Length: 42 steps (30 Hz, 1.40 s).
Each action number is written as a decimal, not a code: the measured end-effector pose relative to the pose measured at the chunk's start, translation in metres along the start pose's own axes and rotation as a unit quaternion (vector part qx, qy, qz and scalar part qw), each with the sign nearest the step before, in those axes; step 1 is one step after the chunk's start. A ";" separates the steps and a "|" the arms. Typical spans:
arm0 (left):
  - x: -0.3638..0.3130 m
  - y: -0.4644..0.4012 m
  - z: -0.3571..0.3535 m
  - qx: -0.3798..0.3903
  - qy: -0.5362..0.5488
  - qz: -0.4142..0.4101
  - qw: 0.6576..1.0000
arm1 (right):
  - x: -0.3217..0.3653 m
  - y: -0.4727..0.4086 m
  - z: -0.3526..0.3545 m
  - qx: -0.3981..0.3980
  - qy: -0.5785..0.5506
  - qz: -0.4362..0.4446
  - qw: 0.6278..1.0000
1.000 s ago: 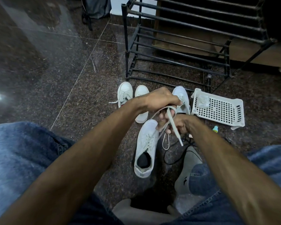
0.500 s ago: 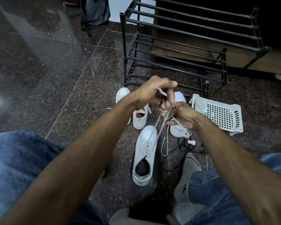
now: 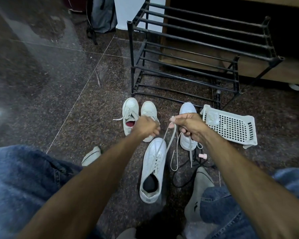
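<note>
Head view: white sneaker (image 3: 153, 168) lies flat on floor (image 3: 67, 118) between my knees, toe away, laced, dark inside. Grey lace (image 3: 170, 139) runs up to my right grip (image 3: 188, 126), which pinches it. Left grip (image 3: 146, 125) is curled and blurred, so I can't tell what it holds.

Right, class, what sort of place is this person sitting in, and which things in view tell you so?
Probably a home entryway: a black shoe rack stands on the polished stone floor, white sneakers lie before it, and a grey backpack rests by the wall. The right hand holds one sneaker's lace.
</note>
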<state>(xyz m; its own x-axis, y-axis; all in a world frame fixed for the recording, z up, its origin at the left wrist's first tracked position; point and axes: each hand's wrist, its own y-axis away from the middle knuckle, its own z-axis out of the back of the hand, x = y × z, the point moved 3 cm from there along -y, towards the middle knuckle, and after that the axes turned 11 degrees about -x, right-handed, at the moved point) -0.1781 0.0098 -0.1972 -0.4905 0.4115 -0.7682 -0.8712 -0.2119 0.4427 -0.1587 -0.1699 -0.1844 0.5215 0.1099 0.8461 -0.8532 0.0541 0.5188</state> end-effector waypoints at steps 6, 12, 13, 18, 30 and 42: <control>0.015 0.026 -0.036 0.136 0.081 -0.031 0.987 | -0.008 -0.002 -0.006 -0.042 0.029 -0.042 0.998; 0.008 0.023 -0.027 0.101 0.170 -0.068 0.978 | -0.012 -0.003 -0.006 0.014 0.071 -0.078 0.994; 0.009 0.018 -0.023 0.088 0.155 -0.074 0.981 | -0.010 -0.003 -0.005 0.027 0.073 -0.068 0.995; 0.033 -0.021 0.009 0.013 -0.111 -0.090 0.990 | -0.010 -0.013 0.010 -0.026 0.275 0.045 0.960; 0.130 -0.035 0.056 -0.018 -0.535 0.062 0.842 | -0.074 -0.021 0.068 -0.121 0.726 0.072 0.673; 0.174 -0.003 -0.055 0.155 -0.333 -0.073 0.927 | -0.168 0.001 -0.052 0.092 0.584 0.106 0.800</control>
<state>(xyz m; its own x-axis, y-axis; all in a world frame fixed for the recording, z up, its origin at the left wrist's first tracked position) -0.2621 0.0335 -0.3579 -0.1578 0.8937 -0.4200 -0.8291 0.1111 0.5480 -0.2479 -0.1364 -0.3326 -0.0917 0.9551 0.2818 -0.8490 -0.2229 0.4790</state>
